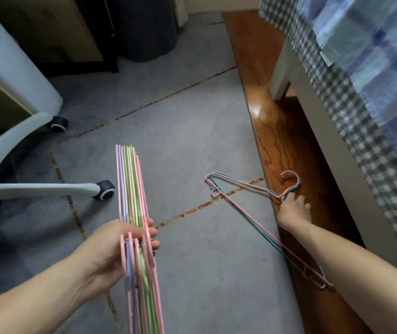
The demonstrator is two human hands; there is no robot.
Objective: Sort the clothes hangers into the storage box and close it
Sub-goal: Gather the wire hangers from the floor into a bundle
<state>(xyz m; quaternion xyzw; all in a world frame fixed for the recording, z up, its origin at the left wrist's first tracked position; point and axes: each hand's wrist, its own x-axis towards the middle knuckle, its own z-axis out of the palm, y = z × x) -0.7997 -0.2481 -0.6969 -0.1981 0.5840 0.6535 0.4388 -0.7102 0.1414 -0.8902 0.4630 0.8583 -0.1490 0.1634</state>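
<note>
Hangers bundle (pixel 132 189) gripped, left hand (pixel 110 249) | right hand (pixel 294 208) pinching floor hangers (pixel 241 189)

The bundle of hangers (pixel 135 213) is cut off by the bottom edge; the office chair (pixel 12 116) is cropped at left.

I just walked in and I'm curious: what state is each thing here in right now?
Hanger bundle: stacked edge-on, gripped by the left hand.
Loose hangers: lying on the floor, at least two.
Right hand: reaching their necks, grip unclear.
Office chair: standing on castors.
Storage box: not visible.
</note>
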